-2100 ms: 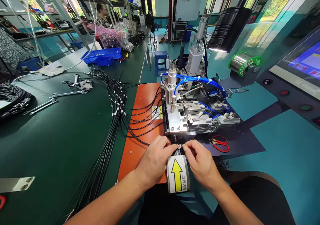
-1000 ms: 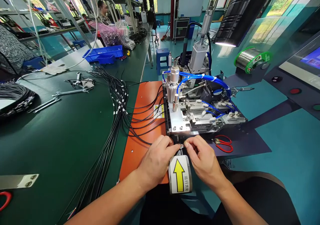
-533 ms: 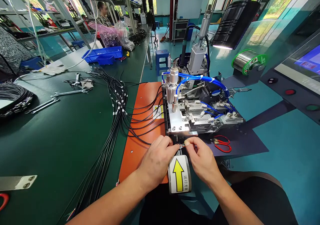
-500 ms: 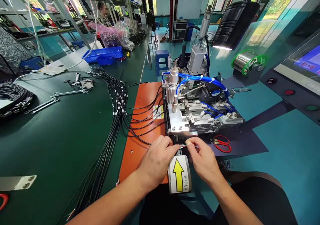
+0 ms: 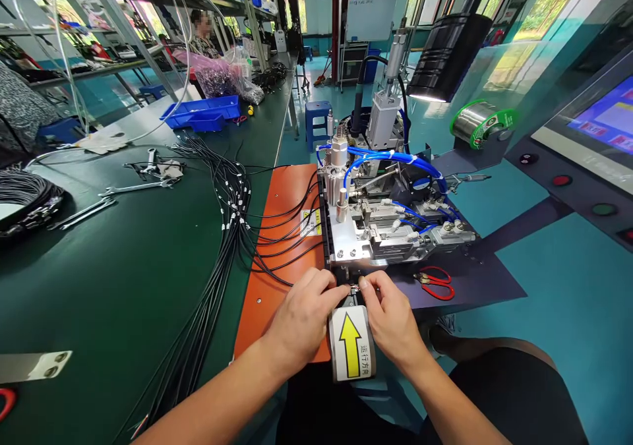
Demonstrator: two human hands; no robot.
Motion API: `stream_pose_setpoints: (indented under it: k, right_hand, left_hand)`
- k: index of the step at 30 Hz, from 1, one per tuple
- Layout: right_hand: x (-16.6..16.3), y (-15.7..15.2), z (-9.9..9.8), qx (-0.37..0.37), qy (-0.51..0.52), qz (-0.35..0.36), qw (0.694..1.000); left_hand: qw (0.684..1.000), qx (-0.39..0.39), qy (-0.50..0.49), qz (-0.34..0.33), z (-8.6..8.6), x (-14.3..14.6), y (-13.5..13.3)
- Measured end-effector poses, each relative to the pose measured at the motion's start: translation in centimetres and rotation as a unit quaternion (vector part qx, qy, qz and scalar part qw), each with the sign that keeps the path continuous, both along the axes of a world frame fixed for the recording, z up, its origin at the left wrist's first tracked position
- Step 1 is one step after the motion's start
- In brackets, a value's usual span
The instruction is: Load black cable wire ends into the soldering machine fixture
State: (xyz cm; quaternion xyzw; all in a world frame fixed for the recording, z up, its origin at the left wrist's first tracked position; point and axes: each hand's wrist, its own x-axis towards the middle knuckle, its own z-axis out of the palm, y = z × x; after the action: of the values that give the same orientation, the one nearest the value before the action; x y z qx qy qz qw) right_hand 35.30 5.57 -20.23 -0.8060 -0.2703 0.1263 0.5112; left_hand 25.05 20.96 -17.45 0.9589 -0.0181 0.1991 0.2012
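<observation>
My left hand (image 5: 305,315) and my right hand (image 5: 393,316) meet at the front edge of a small metal machine (image 5: 380,227) with blue air hoses. Both pinch at a tiny part (image 5: 354,291) between their fingertips, just above a white label with a yellow arrow (image 5: 351,343). The part is too small to name. A black cable (image 5: 270,270) runs from under my left hand across the orange mat (image 5: 281,234). Several more black cables (image 5: 222,234) trail left over the green bench.
Red-handled scissors (image 5: 435,282) lie right of my right hand. Wrenches (image 5: 128,184) and a cable coil (image 5: 24,201) lie on the green bench (image 5: 99,273). A solder spool (image 5: 477,122), a lamp (image 5: 448,53) and a control panel with a screen (image 5: 593,142) stand to the right. A person sits far back left.
My right fingertips have moved a little left, closer to my left fingertips over the small part. The camera has shifted slightly; both hands remain at the machine's front.
</observation>
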Motion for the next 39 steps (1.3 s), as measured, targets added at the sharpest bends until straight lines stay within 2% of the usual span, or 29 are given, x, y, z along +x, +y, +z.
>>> stream_pose_setpoints:
  k: [4, 8, 18, 22, 26, 31, 33, 36, 39]
  right_hand:
    - [0.0, 0.0, -0.2, -0.002, -0.007, 0.004, 1.0]
    - [0.0, 0.0, -0.2, -0.006, 0.006, 0.004, 1.0]
    - [1.0, 0.1, 0.5, -0.057, 0.154, 0.017, 0.986]
    - [1.1, 0.2, 0.3, -0.04, 0.21, 0.019, 0.977]
    - [1.1, 0.3, 0.0, -0.015, 0.229, 0.021, 0.973]
    - [1.3, 0.0, -0.1, -0.007, 0.248, 0.01, 0.969]
    - [1.3, -0.6, 0.3, -0.011, 0.238, -0.001, 0.971]
    - [0.8, -1.7, 1.3, -0.034, 0.169, -0.033, 0.984]
    - [0.2, -2.4, 2.0, -0.039, 0.109, -0.032, 0.993]
  left_hand:
    - [1.0, -0.021, -0.014, 0.008, 0.0, -0.2, 0.3]
    - [0.999, -0.019, 0.029, 0.023, 0.1, -0.3, 0.3]
    - [0.997, -0.041, 0.056, 0.037, 0.6, -0.4, 0.1]
    - [0.997, -0.043, 0.051, 0.036, 0.6, -0.6, 0.3]
    - [0.999, -0.031, 0.036, 0.025, 0.7, -0.6, 0.9]
    - [0.997, -0.028, 0.063, 0.031, 1.3, -0.4, 1.0]
    - [0.996, -0.023, 0.075, 0.035, 1.6, -0.5, 0.9]
    - [0.995, -0.017, 0.086, 0.037, 1.9, -0.5, 0.9]
    - [0.994, -0.024, 0.099, 0.043, 2.1, -0.5, 0.9]
